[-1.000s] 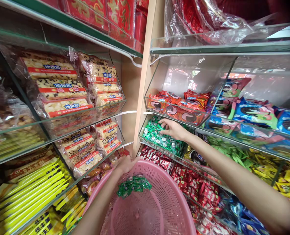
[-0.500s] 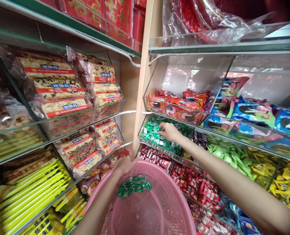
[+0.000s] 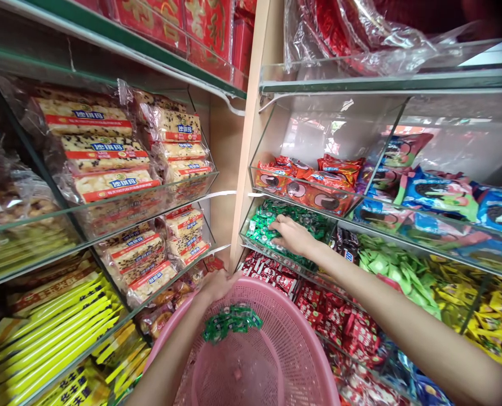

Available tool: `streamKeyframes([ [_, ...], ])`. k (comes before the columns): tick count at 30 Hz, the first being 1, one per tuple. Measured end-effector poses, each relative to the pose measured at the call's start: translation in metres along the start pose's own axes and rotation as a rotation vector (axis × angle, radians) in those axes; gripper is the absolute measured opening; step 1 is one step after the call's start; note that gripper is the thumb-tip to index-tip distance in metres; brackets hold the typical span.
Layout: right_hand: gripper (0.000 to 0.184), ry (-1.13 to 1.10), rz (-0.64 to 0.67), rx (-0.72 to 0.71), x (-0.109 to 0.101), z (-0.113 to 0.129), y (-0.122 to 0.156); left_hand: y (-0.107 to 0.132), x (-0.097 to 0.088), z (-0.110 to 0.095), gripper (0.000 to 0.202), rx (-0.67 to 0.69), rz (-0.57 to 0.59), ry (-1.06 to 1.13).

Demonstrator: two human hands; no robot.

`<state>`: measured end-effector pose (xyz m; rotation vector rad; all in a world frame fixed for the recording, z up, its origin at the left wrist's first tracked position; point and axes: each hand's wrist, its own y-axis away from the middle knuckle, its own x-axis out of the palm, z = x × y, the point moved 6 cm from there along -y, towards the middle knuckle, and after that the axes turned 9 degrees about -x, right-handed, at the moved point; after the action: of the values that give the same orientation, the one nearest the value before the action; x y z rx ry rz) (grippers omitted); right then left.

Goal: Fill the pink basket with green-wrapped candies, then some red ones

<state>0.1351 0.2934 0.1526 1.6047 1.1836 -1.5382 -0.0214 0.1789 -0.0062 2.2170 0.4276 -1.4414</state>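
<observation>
My left hand (image 3: 219,285) grips the far rim of a pink plastic basket (image 3: 305,332), its fingertips partly hidden behind the rim. A small heap of green-wrapped candies (image 3: 234,321) lies inside the basket, against the far wall. My right hand (image 3: 294,235) is down in a clear shelf bin among more green-wrapped candies (image 3: 259,223). Its fingers are curled around some of them, with the thumb and index finger showing at the left; how many it holds is hidden.
Red-wrapped sweets (image 3: 268,273) fill the bins below. Orange-red packets (image 3: 302,183) sit on the shelf above my right hand. Packaged sesame cakes (image 3: 111,146) and yellow packs (image 3: 65,327) stand at the left. Clear shelf lips (image 3: 183,189) and a wooden upright (image 3: 245,141) stand close.
My right hand has shifted slightly left and down among the green-wrapped candies. My left hand and the basket have stayed in place.
</observation>
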Motion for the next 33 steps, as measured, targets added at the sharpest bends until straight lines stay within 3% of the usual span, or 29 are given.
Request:
streamKeyframes([
  [6,0.017,0.022,-0.06,0.011,0.003,-0.004,-0.001,0.0,0.0,0.004,0.077,-0.017,-0.014,0.008],
  [15,0.017,0.056,-0.11,0.068,-0.001,-0.002,-0.001,0.004,-0.005,-0.001,0.076,-0.008,-0.015,-0.005],
  [22,0.021,-0.067,-0.19,0.209,-0.011,-0.02,0.005,0.001,-0.005,-0.001,0.075,-0.002,-0.008,0.011],
  [33,0.029,-0.099,-0.189,0.234,-0.002,-0.035,0.005,-0.003,-0.003,-0.002,0.077,0.03,-0.017,-0.011],
])
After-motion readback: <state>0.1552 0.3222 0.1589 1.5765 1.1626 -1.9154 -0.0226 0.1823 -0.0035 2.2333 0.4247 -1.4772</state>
